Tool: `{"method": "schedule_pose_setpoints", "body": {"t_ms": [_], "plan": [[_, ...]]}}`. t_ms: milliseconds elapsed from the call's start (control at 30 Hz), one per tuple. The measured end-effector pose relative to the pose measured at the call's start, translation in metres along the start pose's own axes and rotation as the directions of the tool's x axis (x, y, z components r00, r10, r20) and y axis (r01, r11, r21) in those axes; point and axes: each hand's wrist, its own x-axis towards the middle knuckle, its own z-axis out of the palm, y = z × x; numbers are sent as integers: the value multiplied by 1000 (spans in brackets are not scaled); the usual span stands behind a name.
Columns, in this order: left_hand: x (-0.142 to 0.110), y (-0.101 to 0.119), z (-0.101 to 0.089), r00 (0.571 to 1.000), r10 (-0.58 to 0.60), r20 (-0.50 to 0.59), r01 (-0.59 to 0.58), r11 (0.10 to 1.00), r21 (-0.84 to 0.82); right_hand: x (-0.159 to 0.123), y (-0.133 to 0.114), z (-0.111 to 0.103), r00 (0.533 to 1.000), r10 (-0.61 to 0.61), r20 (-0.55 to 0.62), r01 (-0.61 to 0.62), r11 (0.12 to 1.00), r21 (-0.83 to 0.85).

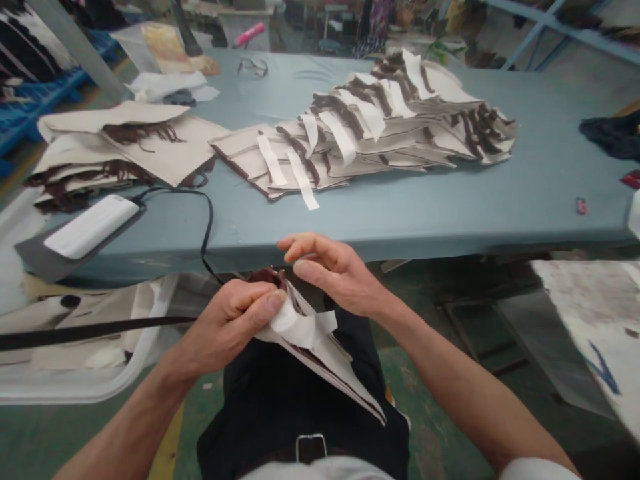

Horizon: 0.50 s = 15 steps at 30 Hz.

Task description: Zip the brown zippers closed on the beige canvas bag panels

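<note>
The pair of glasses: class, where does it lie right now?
In the head view, the pair of glasses lies at the far left of the blue table, beyond the fanned stack of beige pieces.

Your count: two hands, one held piece, two stacks on the desk.

You have two bare hands in view, the left hand (pixel 235 320) and the right hand (pixel 335 273), with one beige fabric piece with dark brown trim (pixel 330 363) between them, carrying one white paper strip (pixel 305 328). On the one blue-grey cloth-covered desk (pixel 400 207) you can count two heaps of similar beige pieces: a large fanned stack (pixel 380 127) and a smaller pile (pixel 115 150); their pieces are too many to count. Also there: one white rectangular device (pixel 90 225), one pair of clear glasses (pixel 253 67), one pink tool (pixel 250 33).
</note>
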Motion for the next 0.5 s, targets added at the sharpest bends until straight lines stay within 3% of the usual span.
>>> {"method": "schedule_pose_setpoints", "body": {"t_ms": [67,167,267,400,500], "plan": [[-3,-3,2,995,16,-99,-11,999,48,-10,5,7,997,48,-55,-49,999,-20],[-6,-7,4,977,23,-211,0,994,106,-26,9,15,990,134,-36,-138,976,-170],[-5,-13,9,948,93,-304,-20,972,234,-39,8,19,987,140,-75,-156,947,-280],[-4,-22,17,915,198,-352,-35,907,419,-50,6,22,982,161,-103,-186,925,-332],[-6,-25,21,903,184,-388,-10,912,410,-60,6,26,965,254,-68,-258,866,-429]]}}
